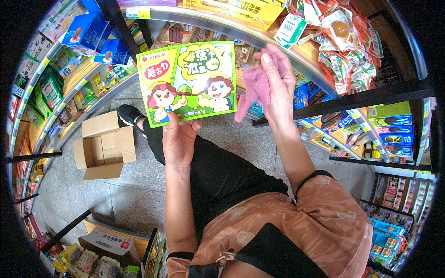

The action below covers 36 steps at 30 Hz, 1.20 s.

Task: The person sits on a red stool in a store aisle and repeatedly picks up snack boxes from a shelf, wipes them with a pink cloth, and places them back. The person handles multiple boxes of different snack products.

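Note:
My left hand (180,140) grips the lower edge of a flat green and yellow snack box (189,83), thumb on its front. Two cartoon figures with mushrooms and some printed writing cover that front, which faces me. To the right of the box, my right hand (280,81) has a crumpled pink cloth (256,83) bunched between thumb and fingers. The cloth hangs down at the box's right side; a small gap seems to separate them. Both hands are held up in front of a shelf edge (222,19) carrying price tags.
An open cardboard box (104,149) sits on the grey tiled floor (135,194) by my shoe (129,115). Shelves of packaged snacks curve around the front and sides. Red-netted packets (342,45) hang over the upper right shelf. A black metal shelf bar (347,100) juts near my right forearm.

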Motion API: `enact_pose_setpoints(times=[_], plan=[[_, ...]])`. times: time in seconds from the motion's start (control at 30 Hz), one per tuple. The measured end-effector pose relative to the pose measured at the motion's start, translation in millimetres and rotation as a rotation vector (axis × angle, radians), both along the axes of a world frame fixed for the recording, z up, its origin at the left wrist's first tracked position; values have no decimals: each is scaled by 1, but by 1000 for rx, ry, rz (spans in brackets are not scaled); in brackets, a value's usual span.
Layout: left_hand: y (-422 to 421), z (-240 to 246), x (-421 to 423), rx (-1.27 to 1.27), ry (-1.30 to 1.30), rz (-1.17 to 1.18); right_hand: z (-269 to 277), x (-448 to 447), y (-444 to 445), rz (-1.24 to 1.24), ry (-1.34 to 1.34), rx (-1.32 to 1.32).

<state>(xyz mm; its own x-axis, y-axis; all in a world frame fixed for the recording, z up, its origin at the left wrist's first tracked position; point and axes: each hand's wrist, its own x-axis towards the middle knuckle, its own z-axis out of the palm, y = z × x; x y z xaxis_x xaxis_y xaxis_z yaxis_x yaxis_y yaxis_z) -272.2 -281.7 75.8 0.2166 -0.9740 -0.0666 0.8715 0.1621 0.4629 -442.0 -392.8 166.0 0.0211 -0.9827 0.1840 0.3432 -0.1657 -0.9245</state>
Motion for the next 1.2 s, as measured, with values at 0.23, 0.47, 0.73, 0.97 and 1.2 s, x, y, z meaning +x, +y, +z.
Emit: enact_pose_setpoints(times=[0.23, 0.47, 0.73, 0.97, 1.2], plan=[[-2, -4, -5, -1, -140, -12, -10, 45, 1, -77, 629, -514], [-5, -10, -12, 132, -121, 3, 5, 115, 19, -102, 668, -726], [-3, -13, -4, -36, -24, -55, 5, 93, -9, -310, 832, -1032], [-3, -1, -3, -13, -45, 32, -23, 0, -9, -393, 908, -680], [-3, -1, -11, 14, -13, 41, -78, -42, 37, 308, 693, 124]])
